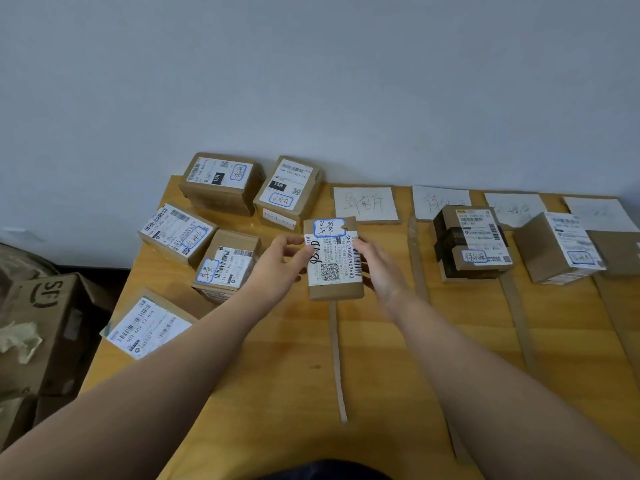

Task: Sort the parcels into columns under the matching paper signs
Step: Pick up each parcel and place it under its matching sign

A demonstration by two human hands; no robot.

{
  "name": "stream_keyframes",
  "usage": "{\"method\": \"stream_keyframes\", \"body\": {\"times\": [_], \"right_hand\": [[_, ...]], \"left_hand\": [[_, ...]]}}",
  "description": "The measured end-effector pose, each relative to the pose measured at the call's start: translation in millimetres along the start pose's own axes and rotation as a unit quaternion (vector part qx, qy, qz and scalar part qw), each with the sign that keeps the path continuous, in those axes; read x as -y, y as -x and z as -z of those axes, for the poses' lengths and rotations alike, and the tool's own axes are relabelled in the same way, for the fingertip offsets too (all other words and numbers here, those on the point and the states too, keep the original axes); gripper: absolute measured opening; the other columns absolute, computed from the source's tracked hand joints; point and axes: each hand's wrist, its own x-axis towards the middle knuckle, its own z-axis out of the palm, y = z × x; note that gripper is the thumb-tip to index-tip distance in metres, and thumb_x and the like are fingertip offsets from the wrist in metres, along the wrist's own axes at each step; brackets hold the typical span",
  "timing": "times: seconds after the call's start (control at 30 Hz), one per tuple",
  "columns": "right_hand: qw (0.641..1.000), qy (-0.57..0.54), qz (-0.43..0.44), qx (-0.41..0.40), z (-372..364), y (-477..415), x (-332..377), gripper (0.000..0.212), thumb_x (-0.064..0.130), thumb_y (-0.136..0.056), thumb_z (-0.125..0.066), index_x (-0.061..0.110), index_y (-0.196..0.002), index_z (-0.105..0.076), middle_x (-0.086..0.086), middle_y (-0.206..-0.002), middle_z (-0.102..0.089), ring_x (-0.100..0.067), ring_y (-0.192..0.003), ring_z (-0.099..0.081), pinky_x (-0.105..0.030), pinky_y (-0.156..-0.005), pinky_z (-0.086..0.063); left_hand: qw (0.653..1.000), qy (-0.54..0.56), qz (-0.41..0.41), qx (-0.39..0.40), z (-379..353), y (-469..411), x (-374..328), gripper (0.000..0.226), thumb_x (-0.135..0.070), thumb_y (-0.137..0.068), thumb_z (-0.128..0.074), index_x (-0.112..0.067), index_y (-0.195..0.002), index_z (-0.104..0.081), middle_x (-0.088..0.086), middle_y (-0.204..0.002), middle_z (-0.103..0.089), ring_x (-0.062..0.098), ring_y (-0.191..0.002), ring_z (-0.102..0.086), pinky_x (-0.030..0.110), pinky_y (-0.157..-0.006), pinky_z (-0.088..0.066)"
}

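Observation:
A small brown parcel [333, 259] with a white shipping label and a blue-outlined handwritten tag is held between both hands, just below the leftmost paper sign [364, 204]. My left hand [278, 263] grips its left edge with thumb and fingers; my right hand [375, 266] grips its right edge. Three more paper signs [441, 199] [514, 207] [595, 211] lie along the wall to the right. One taped parcel [472, 242] sits under the second sign, another parcel [557, 249] under the third. Several unsorted parcels [225, 265] lie at the table's left.
Cardboard strips [337, 358] divide the wooden table [277, 375] into columns. A large open carton [41, 327] with crumpled paper stands on the floor at the left. A flat cardboard piece [616, 251] lies at the far right edge. The wall runs right behind the signs.

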Motion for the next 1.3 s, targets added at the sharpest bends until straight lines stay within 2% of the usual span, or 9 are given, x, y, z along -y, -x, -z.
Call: {"method": "stream_keyframes", "body": {"times": [0.13,0.27,0.37,0.5,0.63,0.73,1.0,1.17,1.3], "right_hand": [[0.999,0.029,-0.015,0.016,21.8,-11.1,-4.3,0.031,0.040,-0.092,-0.060,0.031,-0.122,-0.059,0.011,-0.104,-0.073,-0.004,-0.092,-0.068,-0.021,-0.071,-0.049],[0.998,0.039,-0.041,-0.018,43.5,-25.9,-9.7,0.043,0.045,-0.089,-0.063,0.030,-0.127,-0.049,0.009,-0.103,-0.068,-0.007,-0.093,-0.065,-0.025,-0.072,-0.050],[0.996,0.034,-0.062,-0.046,57.8,-41.1,-14.6,0.050,0.042,-0.090,-0.062,0.027,-0.134,-0.044,0.012,-0.096,-0.063,-0.004,-0.087,-0.062,-0.023,-0.068,-0.050],[0.994,0.043,-0.089,-0.047,73.6,-63.2,-21.8,0.056,0.041,-0.092,-0.060,0.022,-0.140,-0.039,0.015,-0.093,-0.061,-0.001,-0.084,-0.060,-0.019,-0.063,-0.046],[0.991,0.067,-0.106,-0.047,82.3,-82.6,-27.5,0.055,0.043,-0.092,-0.059,0.021,-0.140,-0.040,0.005,-0.109,-0.065,-0.005,-0.089,-0.062,-0.022,-0.067,-0.047],[0.988,0.109,-0.093,-0.063,85.5,-95.7,-30.4,0.053,0.044,-0.092,-0.059,0.018,-0.136,-0.044,0.001,-0.121,-0.063,-0.010,-0.095,-0.063,-0.026,-0.075,-0.051],[0.973,0.211,-0.055,-0.078,83.4,-119.4,-26.8,0.038,0.054,-0.089,-0.056,0.027,-0.114,-0.048,0.008,-0.103,-0.064,-0.015,-0.094,-0.066,-0.043,-0.083,-0.057],[0.962,0.253,-0.048,-0.089,79.3,-118.8,-19.7,0.047,0.056,-0.091,-0.052,0.022,-0.123,-0.048,0.010,-0.100,-0.061,-0.014,-0.093,-0.064,-0.042,-0.082,-0.057],[0.950,0.294,-0.041,-0.094,77.0,-119.0,-14.8,0.044,0.056,-0.092,-0.049,0.021,-0.119,-0.047,0.006,-0.103,-0.063,-0.016,-0.092,-0.064,-0.043,-0.079,-0.057]], "left_hand": [[1.000,-0.007,0.010,0.001,-26.1,-11.9,-9.4,0.033,-0.038,-0.093,-0.055,-0.020,-0.121,-0.052,-0.004,-0.106,-0.065,0.011,-0.093,-0.065,0.027,-0.078,-0.054],[0.999,-0.034,0.037,0.021,-49.4,-27.1,-11.1,0.026,-0.035,-0.098,-0.047,-0.021,-0.119,-0.053,-0.011,-0.097,-0.064,0.011,-0.089,-0.064,0.028,-0.078,-0.052],[0.996,-0.079,0.048,0.014,-58.2,-39.9,-6.8,0.021,-0.037,-0.098,-0.045,-0.025,-0.114,-0.051,-0.010,-0.097,-0.061,0.014,-0.095,-0.061,0.034,-0.086,-0.051],[0.993,-0.089,0.074,0.002,-60.3,-54.2,-0.6,0.029,-0.039,-0.098,-0.045,-0.023,-0.121,-0.050,-0.007,-0.104,-0.061,0.014,-0.098,-0.061,0.039,-0.091,-0.051],[0.991,-0.098,0.091,-0.004,-60.9,-64.7,5.9,0.036,-0.038,-0.098,-0.045,-0.021,-0.130,-0.048,-0.005,-0.108,-0.061,0.012,-0.100,-0.061,0.039,-0.093,-0.051],[0.990,-0.099,0.101,-0.007,-60.0,-73.1,9.6,0.036,-0.038,-0.098,-0.045,-0.021,-0.130,-0.049,-0.002,-0.112,-0.061,0.012,-0.100,-0.061,0.040,-0.094,-0.051],[0.989,-0.108,0.104,-0.009,-57.5,-84.3,7.7,0.035,-0.036,-0.099,-0.044,-0.021,-0.130,-0.047,-0.001,-0.113,-0.061,0.014,-0.102,-0.060,0.041,-0.095,-0.050],[0.988,-0.121,0.100,-0.013,-54.4,-84.1,5.2,0.035,-0.036,-0.099,-0.044,-0.021,-0.131,-0.047,-0.003,-0.110,-0.060,0.014,-0.102,-0.060,0.037,-0.092,-0.051],[0.987,-0.127,0.092,-0.020,-50.3,-81.2,-0.3,0.036,-0.035,-0.099,-0.043,-0.019,-0.131,-0.047,0.000,-0.110,-0.061,0.015,-0.101,-0.060,0.039,-0.092,-0.052]]}}
